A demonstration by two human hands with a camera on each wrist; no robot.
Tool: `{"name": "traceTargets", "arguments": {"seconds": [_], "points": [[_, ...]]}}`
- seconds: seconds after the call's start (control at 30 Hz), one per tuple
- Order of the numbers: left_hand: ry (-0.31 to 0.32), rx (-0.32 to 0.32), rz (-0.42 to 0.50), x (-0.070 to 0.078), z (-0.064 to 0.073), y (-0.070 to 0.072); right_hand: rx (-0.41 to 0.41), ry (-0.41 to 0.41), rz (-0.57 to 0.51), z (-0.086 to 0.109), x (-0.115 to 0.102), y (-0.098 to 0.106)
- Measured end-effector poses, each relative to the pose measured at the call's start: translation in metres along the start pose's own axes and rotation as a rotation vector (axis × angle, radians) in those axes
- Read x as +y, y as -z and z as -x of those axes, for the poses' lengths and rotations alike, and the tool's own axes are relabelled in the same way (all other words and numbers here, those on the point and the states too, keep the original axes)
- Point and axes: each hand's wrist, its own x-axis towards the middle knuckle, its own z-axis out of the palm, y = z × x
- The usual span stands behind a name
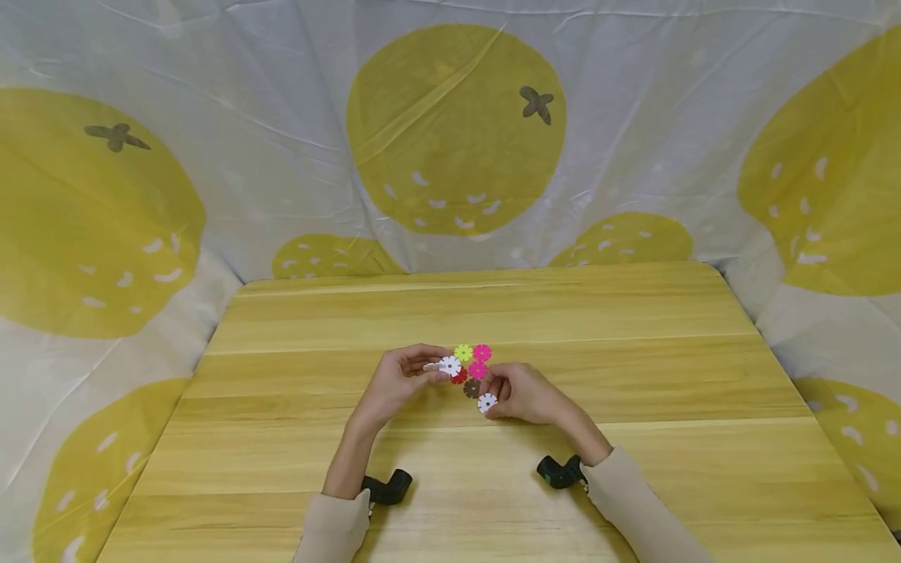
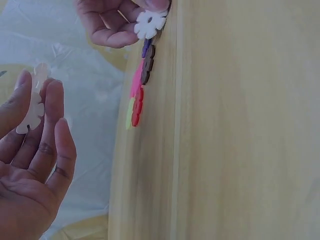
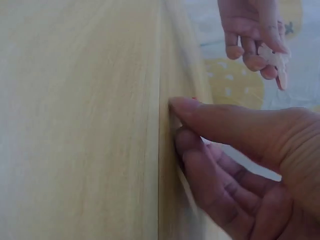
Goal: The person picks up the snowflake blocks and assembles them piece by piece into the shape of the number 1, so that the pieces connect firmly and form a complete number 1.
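My left hand [image 1: 401,375] pinches a white notched plastic disc [image 1: 450,366] between thumb and fingers. A second pale disc [image 2: 40,75] shows at its edge; the two seem joined. My right hand [image 1: 528,395] pinches another white notched disc [image 1: 487,403] between thumb and forefinger; in the right wrist view its fingers mostly hide it. Between the hands, similar discs appear to lie on the table: a yellow-green disc [image 1: 463,353], two pink discs [image 1: 482,353], a red disc [image 1: 460,378] and a brown disc [image 1: 472,389]. A purple disc [image 2: 146,47] shows only in the left wrist view.
The wooden table [image 1: 281,438] reaches back to a hanging cloth [image 1: 619,141] with yellow fruit prints, which also covers both sides. A black wrist device [image 1: 389,487] sits at the left wrist, and another black device [image 1: 559,471] at the right.
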Motion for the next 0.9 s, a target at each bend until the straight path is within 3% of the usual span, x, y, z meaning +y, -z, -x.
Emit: {"name": "traceTargets", "arguments": {"seconds": [0.3,0.6,0.9], "points": [[-0.002,0.007,0.033,0.0,0.001,0.0,0.217,0.05,-0.338,-0.004,-0.007,0.0],[-0.043,-0.01,0.038,0.0,0.001,0.0,0.291,0.089,-0.365,-0.005,-0.015,-0.001],[-0.046,-0.01,-0.006,0.001,0.001,0.0,0.35,0.127,-0.376,-0.007,-0.018,-0.006]]}}
